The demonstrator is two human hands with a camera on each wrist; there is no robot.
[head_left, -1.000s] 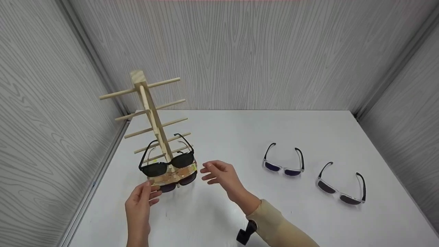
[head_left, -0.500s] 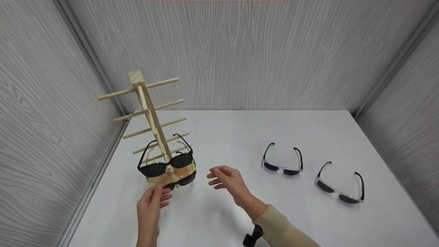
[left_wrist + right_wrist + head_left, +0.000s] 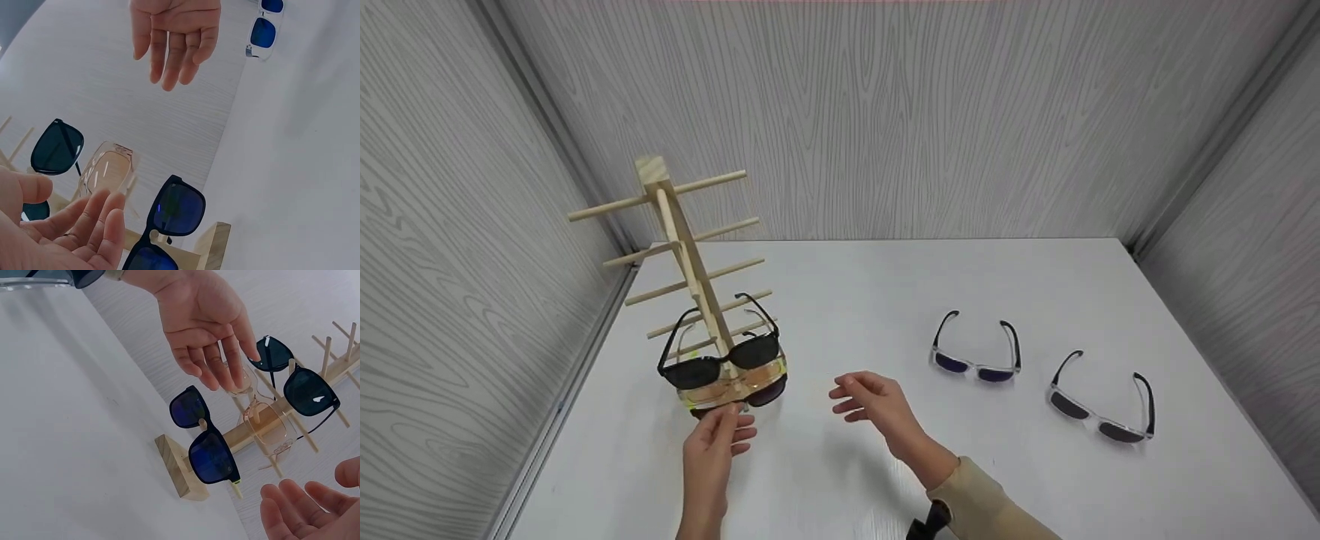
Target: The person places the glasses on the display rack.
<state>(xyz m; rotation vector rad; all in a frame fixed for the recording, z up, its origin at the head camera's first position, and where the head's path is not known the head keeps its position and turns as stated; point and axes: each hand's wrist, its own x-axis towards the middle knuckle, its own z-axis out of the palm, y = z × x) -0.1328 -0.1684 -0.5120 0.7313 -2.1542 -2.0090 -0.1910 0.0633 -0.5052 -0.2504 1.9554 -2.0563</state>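
A wooden eyewear rack [image 3: 681, 240] with paired pegs stands at the left of the table. On its lower pegs hang black sunglasses [image 3: 695, 372], clear-framed glasses with peach lenses [image 3: 706, 393] under them, and lowest a dark pair with bluish lenses [image 3: 211, 457]. My left hand [image 3: 712, 448] hovers before the lowest pair, fingers loosely bent, holding nothing; in the head view it overlaps that pair's left lens. My right hand [image 3: 885, 411] hangs in the air right of the rack, thumb and fingers apart in the right wrist view, also without anything in it.
Two clear-framed sunglasses with dark temples lie unfolded on the white table [image 3: 855, 300] to the right: one with blue-violet lenses [image 3: 951, 363], one with dark lenses [image 3: 1069, 406] nearer the front. Grey wood-grain panels [image 3: 840, 112] enclose the back and sides.
My left hand has slid rightward along the front of the lowest glasses. My right hand has drawn away from the rack, right and toward me. The glasses stay in place.
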